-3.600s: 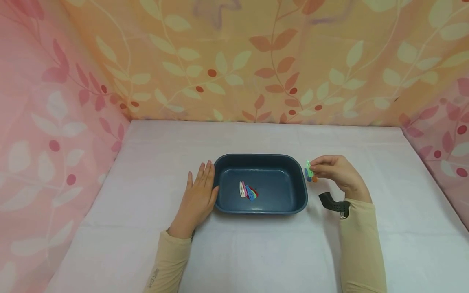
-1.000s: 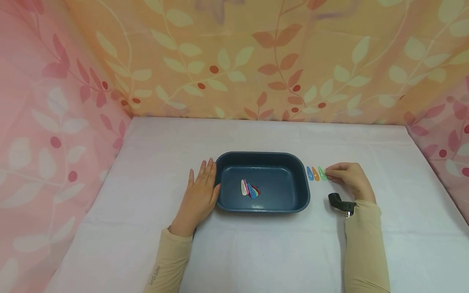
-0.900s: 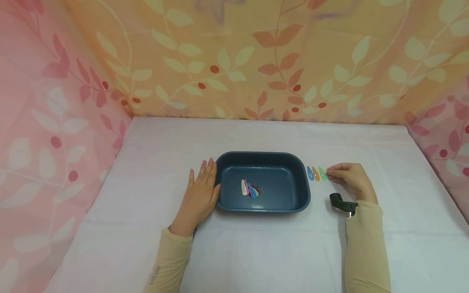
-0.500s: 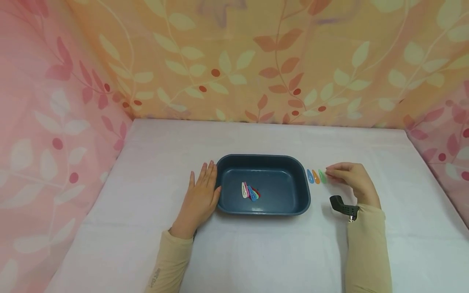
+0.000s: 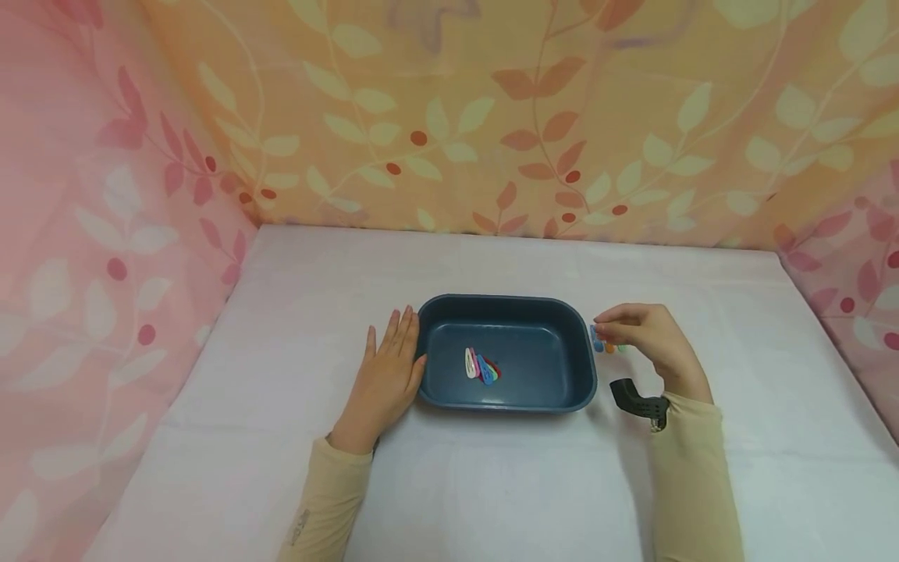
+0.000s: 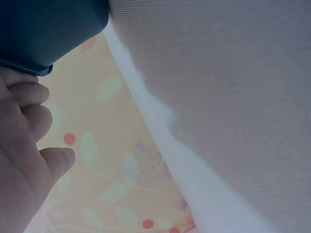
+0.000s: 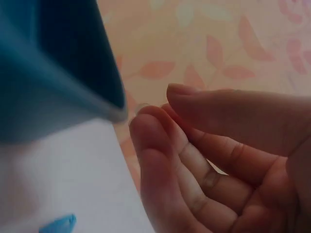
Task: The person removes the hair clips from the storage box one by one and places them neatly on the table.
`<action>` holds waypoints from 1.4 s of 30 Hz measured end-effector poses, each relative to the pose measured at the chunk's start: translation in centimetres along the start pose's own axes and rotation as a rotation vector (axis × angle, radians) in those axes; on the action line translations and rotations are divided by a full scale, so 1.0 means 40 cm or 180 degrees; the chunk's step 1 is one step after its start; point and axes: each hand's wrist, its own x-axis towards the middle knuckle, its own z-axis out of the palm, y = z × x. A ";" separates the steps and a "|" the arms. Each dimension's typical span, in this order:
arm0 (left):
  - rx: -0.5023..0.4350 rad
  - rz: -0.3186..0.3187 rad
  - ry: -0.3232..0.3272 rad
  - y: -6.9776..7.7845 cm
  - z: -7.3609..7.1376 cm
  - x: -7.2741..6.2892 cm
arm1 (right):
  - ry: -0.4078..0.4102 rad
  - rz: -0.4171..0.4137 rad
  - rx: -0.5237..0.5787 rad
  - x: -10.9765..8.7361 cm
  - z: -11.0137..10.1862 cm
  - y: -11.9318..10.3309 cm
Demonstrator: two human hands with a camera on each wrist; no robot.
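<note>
A dark blue rectangular tub (image 5: 506, 407) stands on the table. My left hand (image 5: 382, 375) rests against its left wall with straight fingers, gripping nothing; the left wrist view shows the fingers by its rim (image 6: 46, 70). Several snap hair clips (image 5: 483, 368) lie overlapping inside, white, pink, blue, green and red. My right hand (image 5: 649, 343) hovers just right of the tub, thumb and fingers bent and apart with nothing seen between them. Under its fingers lie a blue hair clip (image 5: 597, 344), an orange hair clip (image 5: 609, 349) and a green one, partly covered.
White cloth covers the table (image 5: 506, 484). A patterned curtain (image 5: 449, 117) hangs behind the far edge, with pink ones at both sides. A black camera mount (image 5: 635, 398) juts from the right wrist near the tub's right end.
My right hand placed the green clip beside the blue and orange ones, let go, and has now moved left over the row toward the tub. The left hand stayed in place.
</note>
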 end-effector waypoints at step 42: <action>-0.0025 -0.0040 -0.0051 0.002 -0.003 0.004 | -0.1836 -0.0319 -0.0567 0.158 0.270 -0.135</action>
